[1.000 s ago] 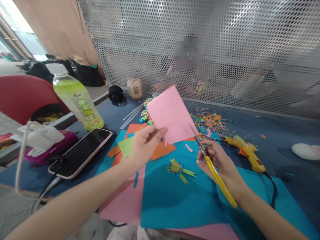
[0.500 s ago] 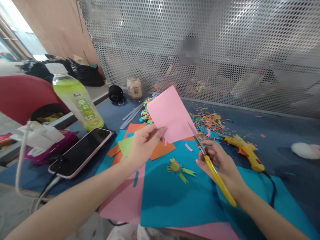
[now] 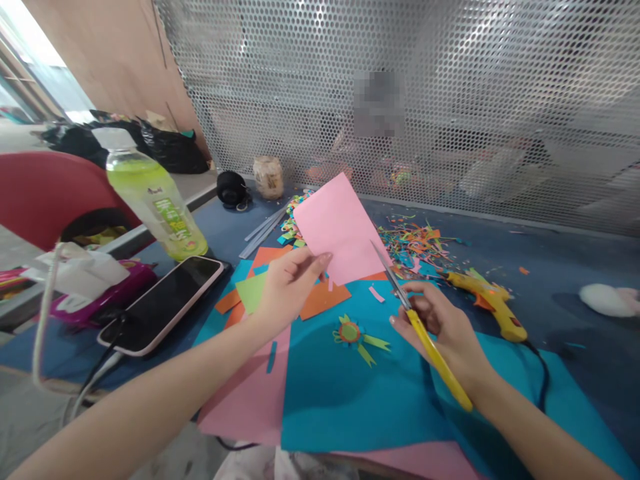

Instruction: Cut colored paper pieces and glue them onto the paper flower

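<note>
Between thumb and fingers, my left hand [image 3: 293, 283] pinches the lower left corner of a pink sheet of paper [image 3: 340, 230], which is held up and tilted above the table. My right hand [image 3: 440, 327] grips yellow-handled scissors [image 3: 435, 360], their blades pointing up and left across the sheet's right edge. Whether the blades are parted is hard to make out. Below both hands lies a paper rosette [image 3: 349, 332] with green tails, resting on a large blue sheet [image 3: 360, 400]. Orange paper pieces [image 3: 325, 300] and a light green piece [image 3: 251, 290] lie near my left hand.
A yellow glue gun [image 3: 487, 303] with a cord lies at the right, beside colourful paper scraps [image 3: 415, 247]. To the left are a phone [image 3: 165, 303], a drink bottle [image 3: 150, 193] and a purple tissue box [image 3: 100, 290]. A perforated metal panel [image 3: 300, 87] closes off the back.
The pink sheet and the scissors have shifted very slightly left. Both hands keep the same hold.
</note>
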Tool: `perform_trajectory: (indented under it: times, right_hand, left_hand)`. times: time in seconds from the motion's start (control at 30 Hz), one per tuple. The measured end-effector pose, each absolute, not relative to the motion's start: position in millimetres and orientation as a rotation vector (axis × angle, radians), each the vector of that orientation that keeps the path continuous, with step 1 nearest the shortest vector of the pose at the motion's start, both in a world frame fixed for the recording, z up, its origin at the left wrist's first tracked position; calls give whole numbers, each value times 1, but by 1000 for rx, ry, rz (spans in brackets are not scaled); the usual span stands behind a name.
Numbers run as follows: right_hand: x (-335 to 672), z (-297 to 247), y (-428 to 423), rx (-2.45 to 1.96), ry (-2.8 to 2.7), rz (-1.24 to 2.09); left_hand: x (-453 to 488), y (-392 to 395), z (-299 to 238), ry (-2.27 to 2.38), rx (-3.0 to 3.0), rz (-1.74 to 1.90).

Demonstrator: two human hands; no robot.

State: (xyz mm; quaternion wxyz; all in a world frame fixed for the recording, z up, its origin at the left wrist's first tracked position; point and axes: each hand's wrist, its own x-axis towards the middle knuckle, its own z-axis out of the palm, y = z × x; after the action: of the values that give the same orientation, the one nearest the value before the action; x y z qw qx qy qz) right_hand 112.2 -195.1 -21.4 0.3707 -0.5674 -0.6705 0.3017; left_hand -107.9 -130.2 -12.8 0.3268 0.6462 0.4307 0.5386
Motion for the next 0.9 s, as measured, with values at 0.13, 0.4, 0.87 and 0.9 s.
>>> perform_trajectory:
  times: [0.13, 0.4, 0.87, 0.9]
  right_hand:
    - [113, -21, -195, -1464, -1724, 763]
    - [112, -19, -196, -1471, -1707, 770]
    - [111, -20, -194, -1471, -1737, 730]
    - [111, -20, -194, -1471, -1739, 726]
  left_hand:
    - [-107, -130, -13, 1147, 1687, 1434]
    - [-107, -130, -13, 1144, 1669, 1431]
    - [-107, -132, -14, 1115, 1711, 1386]
    - [-106, -133, -14, 1108, 1718, 1386]
